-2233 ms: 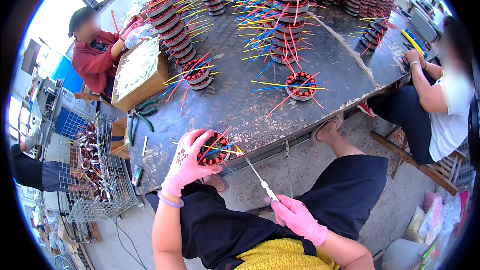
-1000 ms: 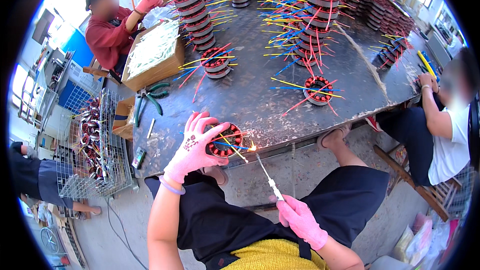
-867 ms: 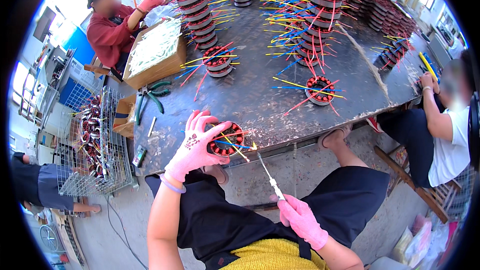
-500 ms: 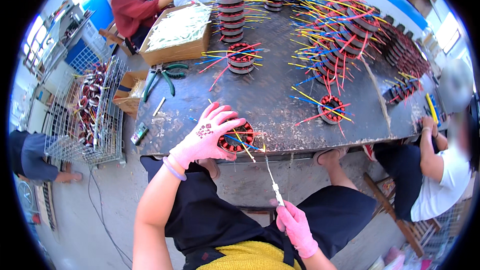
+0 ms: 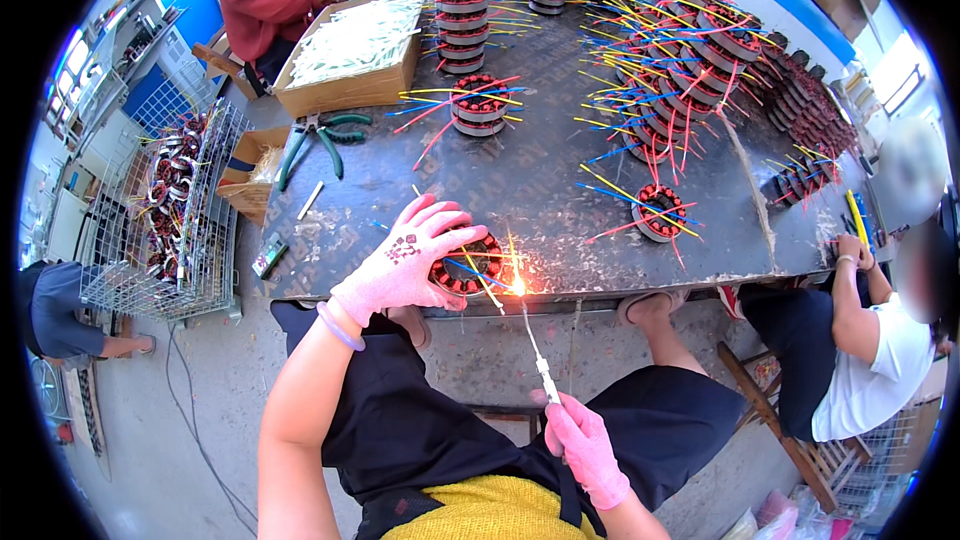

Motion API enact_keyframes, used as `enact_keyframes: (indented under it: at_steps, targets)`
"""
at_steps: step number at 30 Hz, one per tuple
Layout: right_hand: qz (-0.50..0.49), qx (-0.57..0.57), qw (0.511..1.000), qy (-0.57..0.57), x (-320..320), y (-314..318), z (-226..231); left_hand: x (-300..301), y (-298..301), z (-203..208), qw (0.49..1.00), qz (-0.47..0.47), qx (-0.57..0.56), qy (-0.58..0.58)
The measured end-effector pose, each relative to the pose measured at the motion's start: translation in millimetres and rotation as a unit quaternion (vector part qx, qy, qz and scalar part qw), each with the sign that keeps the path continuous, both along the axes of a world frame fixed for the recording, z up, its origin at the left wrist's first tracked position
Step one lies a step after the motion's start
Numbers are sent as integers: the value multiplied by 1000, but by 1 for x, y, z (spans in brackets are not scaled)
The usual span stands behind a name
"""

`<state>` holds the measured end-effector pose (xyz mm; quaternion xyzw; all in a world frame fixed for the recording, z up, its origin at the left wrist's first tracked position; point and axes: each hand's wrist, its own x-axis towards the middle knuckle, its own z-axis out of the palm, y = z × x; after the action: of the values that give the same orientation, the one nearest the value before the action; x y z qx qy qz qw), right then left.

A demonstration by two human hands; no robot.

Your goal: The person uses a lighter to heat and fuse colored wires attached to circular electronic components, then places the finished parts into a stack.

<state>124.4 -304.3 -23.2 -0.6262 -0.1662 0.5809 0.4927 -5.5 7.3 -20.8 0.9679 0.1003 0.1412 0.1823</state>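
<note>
My left hand [image 5: 408, 258], in a pink glove, is closed round a motor stator [image 5: 456, 278] with red windings at the table's near edge. Yellow and blue leads stick out of it toward the right. Gloved in pink too, my right hand [image 5: 585, 448] grips a thin-nozzled torch [image 5: 543, 368] with a white handle, its tip pointing up and away from me. A bright orange flame [image 5: 518, 286] glows at the tip, right beside the lead ends. The glare hides whether the tip touches them.
Tall stacks of stators [image 5: 462, 10] stand at the back, with more piled right [image 5: 690, 80]. Single stators [image 5: 658, 213] lie nearer. Green-handled pliers [image 5: 325, 140], a box of white sleeves [image 5: 350, 55] and a wire basket [image 5: 160, 285] are left. Co-workers sit back left and right.
A bright flame has flared up at the torch tip beside the leads. My right hand has shifted slightly up and left with the torch. My left hand still holds the stator.
</note>
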Motion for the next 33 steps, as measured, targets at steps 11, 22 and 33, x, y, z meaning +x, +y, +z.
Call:
enact_keyframes:
  at_steps: [11,22,33]
  targets:
    - [2,8,1000,-3,2,-1,-1,0,-1,3,1000,1,-13,9]
    - [-11,11,999,33,2,-2,-2,0,0,2,1000,4,-11,16]
    - [-10,13,999,39,4,-1,4,4,-4,10,999,7,-20,26]
